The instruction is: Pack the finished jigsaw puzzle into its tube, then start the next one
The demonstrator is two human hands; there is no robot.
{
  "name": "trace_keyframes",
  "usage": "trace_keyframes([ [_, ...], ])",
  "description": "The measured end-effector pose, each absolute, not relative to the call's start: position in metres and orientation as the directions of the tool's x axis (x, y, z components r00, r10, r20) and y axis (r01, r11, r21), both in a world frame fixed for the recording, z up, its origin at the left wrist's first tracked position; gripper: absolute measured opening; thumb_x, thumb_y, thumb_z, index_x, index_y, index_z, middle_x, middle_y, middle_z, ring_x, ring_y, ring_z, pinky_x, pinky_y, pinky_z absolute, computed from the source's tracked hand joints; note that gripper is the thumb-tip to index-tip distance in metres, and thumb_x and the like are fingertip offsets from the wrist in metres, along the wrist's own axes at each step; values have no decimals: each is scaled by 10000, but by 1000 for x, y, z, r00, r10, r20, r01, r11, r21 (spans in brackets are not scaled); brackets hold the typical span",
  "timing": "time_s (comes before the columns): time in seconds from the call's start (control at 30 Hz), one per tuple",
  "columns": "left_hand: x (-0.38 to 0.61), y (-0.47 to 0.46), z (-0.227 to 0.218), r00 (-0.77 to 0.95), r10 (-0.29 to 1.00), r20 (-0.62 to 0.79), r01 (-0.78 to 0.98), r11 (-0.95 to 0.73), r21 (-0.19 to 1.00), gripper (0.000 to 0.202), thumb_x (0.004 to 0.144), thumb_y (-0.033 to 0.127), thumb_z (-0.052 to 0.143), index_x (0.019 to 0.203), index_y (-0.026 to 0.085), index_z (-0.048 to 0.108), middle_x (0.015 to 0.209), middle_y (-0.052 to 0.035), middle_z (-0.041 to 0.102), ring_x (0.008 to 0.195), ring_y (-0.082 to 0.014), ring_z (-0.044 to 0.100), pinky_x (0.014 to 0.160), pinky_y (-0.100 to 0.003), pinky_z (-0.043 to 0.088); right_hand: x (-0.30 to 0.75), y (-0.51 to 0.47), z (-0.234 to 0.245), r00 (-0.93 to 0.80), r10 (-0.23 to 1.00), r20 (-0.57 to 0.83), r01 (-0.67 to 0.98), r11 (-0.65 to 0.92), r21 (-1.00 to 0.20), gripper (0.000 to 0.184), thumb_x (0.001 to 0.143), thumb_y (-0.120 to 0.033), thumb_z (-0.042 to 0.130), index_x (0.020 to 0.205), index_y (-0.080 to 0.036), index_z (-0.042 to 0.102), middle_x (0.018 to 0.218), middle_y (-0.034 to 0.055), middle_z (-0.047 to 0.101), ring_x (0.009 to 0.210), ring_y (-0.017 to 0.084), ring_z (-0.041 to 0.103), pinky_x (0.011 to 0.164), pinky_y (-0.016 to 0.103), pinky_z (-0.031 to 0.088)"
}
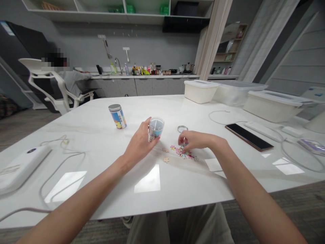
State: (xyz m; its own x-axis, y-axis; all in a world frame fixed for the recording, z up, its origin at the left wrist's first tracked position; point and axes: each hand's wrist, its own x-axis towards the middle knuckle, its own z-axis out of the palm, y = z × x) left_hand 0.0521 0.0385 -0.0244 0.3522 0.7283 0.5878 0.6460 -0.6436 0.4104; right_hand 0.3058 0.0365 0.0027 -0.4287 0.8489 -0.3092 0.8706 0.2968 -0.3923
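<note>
My left hand (140, 139) is wrapped around a clear jar (156, 127) with a colourful label, its top tipped toward me. To its right, my right hand (194, 140) reaches down with curled fingers into a small pile of colourful puzzle pieces (186, 154). Whatever its fingertips grip is hidden. Two tan pieces (166, 159) lie apart, left of the pile. A round silver-rimmed lid (182, 128) rests on the table just beyond my right hand. Farther left stands a second jar (117, 117), upright, with a grey lid and a blue and yellow label.
On the white table (101, 189), a phone (248, 136) and cables lie at right. Lidded white bins (200, 91) line the far right edge. A white power strip (22, 166) with cords sits at left. A person (73, 81) sits beyond, near the kitchen counter.
</note>
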Motion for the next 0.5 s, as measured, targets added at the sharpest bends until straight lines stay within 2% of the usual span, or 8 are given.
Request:
trace_keyframes([
  [0.1, 52, 39, -25, 358, 715, 601, 633, -659, 406, 643, 838, 281, 604, 1395, 219, 289, 1325, -126, 497, 1158, -263, 552, 883, -408, 521, 303, 35, 7, -422, 848, -321, 871, 280, -404, 248, 701, -287, 718, 918, -176, 670, 1003, 76, 643, 905, 209, 605, 765, 286, 475],
  [0.2, 53, 38, -24, 361, 716, 597, 633, -659, 407, 638, 835, 272, 605, 1388, 209, 294, 1325, -131, 499, 1159, -266, 551, 881, -410, 523, 302, 35, 7, -434, 839, -328, 859, 277, -430, 192, 709, -271, 712, 874, -179, 677, 974, 68, 655, 877, 199, 608, 739, 279, 472],
  [0.5, 53, 37, -23, 364, 724, 586, 640, -652, 407, 628, 843, 275, 593, 1387, 207, 288, 1335, -129, 492, 1167, -264, 546, 889, -406, 522, 307, 39, 2, -445, 821, -358, 852, 266, -451, 257, 709, -301, 693, 934, -183, 652, 870, 36, 648, 691, 144, 581, 612, 251, 443],
])
